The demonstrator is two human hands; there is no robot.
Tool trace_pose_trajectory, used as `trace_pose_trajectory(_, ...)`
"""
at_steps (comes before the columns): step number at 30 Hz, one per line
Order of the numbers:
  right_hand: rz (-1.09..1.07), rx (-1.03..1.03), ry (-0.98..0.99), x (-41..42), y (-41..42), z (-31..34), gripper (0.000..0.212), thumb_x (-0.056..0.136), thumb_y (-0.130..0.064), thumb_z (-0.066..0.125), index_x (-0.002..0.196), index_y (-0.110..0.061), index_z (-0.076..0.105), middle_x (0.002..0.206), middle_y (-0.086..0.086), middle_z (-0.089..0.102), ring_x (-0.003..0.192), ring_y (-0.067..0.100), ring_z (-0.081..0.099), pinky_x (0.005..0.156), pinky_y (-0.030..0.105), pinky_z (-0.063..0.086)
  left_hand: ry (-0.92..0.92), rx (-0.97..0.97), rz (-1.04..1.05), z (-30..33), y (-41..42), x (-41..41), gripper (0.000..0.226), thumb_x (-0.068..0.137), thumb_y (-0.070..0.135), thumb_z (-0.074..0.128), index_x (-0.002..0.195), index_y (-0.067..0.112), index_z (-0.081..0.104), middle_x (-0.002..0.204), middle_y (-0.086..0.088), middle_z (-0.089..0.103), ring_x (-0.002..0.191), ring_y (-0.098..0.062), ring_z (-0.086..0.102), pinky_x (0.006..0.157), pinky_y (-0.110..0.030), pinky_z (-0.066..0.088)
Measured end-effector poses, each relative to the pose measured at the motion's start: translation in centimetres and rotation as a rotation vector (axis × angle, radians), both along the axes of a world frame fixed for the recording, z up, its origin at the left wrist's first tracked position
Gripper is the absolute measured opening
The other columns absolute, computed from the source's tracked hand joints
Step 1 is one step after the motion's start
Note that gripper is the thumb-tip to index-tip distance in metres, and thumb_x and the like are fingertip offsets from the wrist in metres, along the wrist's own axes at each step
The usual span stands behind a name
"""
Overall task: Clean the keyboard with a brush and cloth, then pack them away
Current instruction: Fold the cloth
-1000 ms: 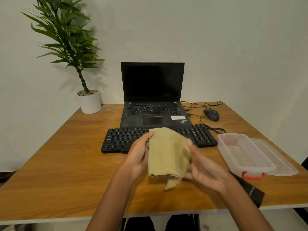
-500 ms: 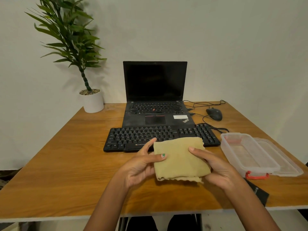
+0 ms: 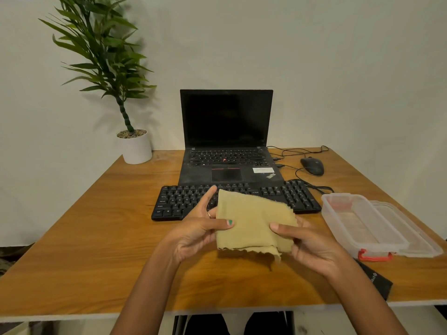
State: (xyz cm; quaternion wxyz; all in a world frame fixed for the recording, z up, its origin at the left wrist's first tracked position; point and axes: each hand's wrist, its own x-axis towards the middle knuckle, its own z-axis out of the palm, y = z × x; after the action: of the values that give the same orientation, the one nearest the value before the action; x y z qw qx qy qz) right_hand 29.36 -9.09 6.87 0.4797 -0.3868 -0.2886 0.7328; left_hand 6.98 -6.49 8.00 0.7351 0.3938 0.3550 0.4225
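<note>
A folded tan cloth [image 3: 251, 221] hangs above the wooden desk [image 3: 84, 238], held between both hands just in front of the black keyboard [image 3: 290, 194]. My left hand [image 3: 196, 230] pinches its left edge with thumb on top and forefinger stretched up behind. My right hand [image 3: 312, 245] pinches the right edge, thumb on top. The cloth hides the keyboard's middle front. A clear plastic box [image 3: 360, 223] with a red latch stands open at the right, its lid [image 3: 416, 238] beside it. No brush is visible.
A black laptop [image 3: 227, 146] stands open behind the keyboard. A wired black mouse [image 3: 312, 166] lies at the back right. A potted plant [image 3: 135, 146] stands at the back left. A black flat pouch [image 3: 377, 281] lies near the front right edge.
The cloth went from hanging upright between my hands to being folded flat and wide, held at both side edges. Now it sits slightly higher and closer to the keyboard.
</note>
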Motion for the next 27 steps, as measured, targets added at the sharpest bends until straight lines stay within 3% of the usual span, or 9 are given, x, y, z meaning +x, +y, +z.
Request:
trace_pose_trajectory(4, -0.166, 0.337, -0.085, 0.5, -0.3, 1.0, 0.080, 0.038, -0.004, 0.089, 0.112, -0.004, 0.060, 0.104, 0.013, 0.070, 0.095, 0.024, 0.068, 0.070, 0.032, 0.059, 0.086, 0.333, -0.015, 1.7, -0.9, -0.4, 0.105, 0.067, -0.009, 0.069, 0.145, 0.047, 0.025, 0.118, -0.006, 0.068, 0.106, -0.026, 0.066, 0.081, -0.041, 0.057)
trace_pose_trajectory(6, -0.218, 0.463, -0.141, 0.4, -0.7, 1.8, 0.054, 0.045, 0.002, 0.080, 0.096, -0.006, 0.065, 0.091, 0.008, 0.074, 0.085, 0.018, 0.070, 0.066, 0.027, 0.058, 0.105, 0.431, 0.017, 2.4, -0.9, -0.2, 0.094, 0.068, -0.007, 0.069, 0.140, 0.043, 0.035, 0.110, -0.007, 0.071, 0.103, -0.022, 0.067, 0.083, -0.038, 0.057)
trace_pose_trajectory(8, -0.217, 0.524, -0.256, 0.1, -1.0, 2.4, 0.022, 0.067, 0.013, 0.064, 0.075, -0.007, 0.068, 0.085, 0.005, 0.074, 0.082, 0.016, 0.070, 0.057, 0.023, 0.055, 0.145, 0.464, 0.051, 2.6, -0.9, 0.0, 0.080, 0.068, -0.001, 0.070, 0.135, 0.036, 0.046, 0.103, -0.007, 0.073, 0.102, -0.020, 0.068, 0.082, -0.036, 0.058)
trace_pose_trajectory(10, -0.234, 0.536, -0.365, 0.3, -0.8, 2.0, 0.046, 0.076, 0.025, 0.047, 0.058, -0.011, 0.069, 0.091, 0.003, 0.074, 0.090, 0.016, 0.069, 0.057, 0.025, 0.055, 0.158, 0.431, 0.069, 2.3, -0.7, 0.0, 0.067, 0.072, 0.002, 0.070, 0.130, 0.032, 0.053, 0.107, -0.006, 0.072, 0.104, -0.019, 0.067, 0.077, -0.032, 0.058)
trace_pose_trajectory(12, -0.264, 0.531, -0.425, 0.5, -0.8, 1.7, 0.059, 0.073, 0.033, 0.035, 0.062, -0.012, 0.071, 0.096, 0.000, 0.073, 0.096, 0.014, 0.066, 0.059, 0.026, 0.055, 0.166, 0.385, 0.065, 1.7, -0.4, -0.2, 0.056, 0.080, 0.000, 0.065, 0.128, 0.027, 0.056, 0.113, -0.002, 0.071, 0.103, -0.017, 0.068, 0.071, -0.029, 0.058)
trace_pose_trajectory(15, -0.300, 0.524, -0.506, 0.7, -0.8, 1.6, 0.055, 0.076, 0.030, 0.035, 0.086, -0.010, 0.071, 0.095, 0.001, 0.073, 0.094, 0.017, 0.067, 0.060, 0.032, 0.058, 0.211, 0.285, 0.059, 1.0, 0.0, -0.3, 0.039, 0.084, 0.010, 0.062, 0.122, 0.019, 0.062, 0.109, -0.004, 0.072, 0.092, -0.013, 0.070, 0.061, -0.024, 0.057)
trace_pose_trajectory(20, -0.281, 0.462, -0.596, 1.2, -1.2, 2.0, 0.045, 0.085, 0.016, 0.045, 0.093, -0.019, 0.071, 0.092, -0.002, 0.072, 0.092, 0.020, 0.067, 0.065, 0.041, 0.058, 0.181, 0.179, 0.000, 0.3, 0.2, -0.5, 0.033, 0.080, 0.019, 0.059, 0.111, 0.011, 0.067, 0.105, -0.012, 0.072, 0.087, -0.018, 0.071, 0.070, -0.033, 0.060)
trace_pose_trajectory(24, -0.202, 0.323, -0.553, 1.1, -1.5, 1.8, 0.040, 0.090, 0.008, 0.045, 0.093, -0.021, 0.073, 0.093, 0.001, 0.073, 0.091, 0.026, 0.065, 0.064, 0.035, 0.049, 0.034, 0.018, -0.003, 0.1, 0.6, -0.1, 0.031, 0.099, 0.011, 0.040, 0.120, 0.004, 0.062, 0.090, -0.012, 0.073, 0.072, -0.018, 0.072, 0.060, -0.030, 0.060)
trace_pose_trajectory(27, -0.194, 0.138, -0.366, 1.1, -1.4, 1.6, 0.033, 0.094, 0.001, 0.043, 0.100, -0.015, 0.071, 0.098, 0.010, 0.073, 0.091, 0.024, 0.068, 0.066, 0.035, 0.055, 0.026, -0.020, 0.022, -0.1, 0.8, 0.4, 0.032, 0.095, 0.020, 0.048, 0.119, 0.004, 0.062, 0.092, -0.014, 0.073, 0.072, -0.020, 0.071, 0.053, -0.028, 0.059)
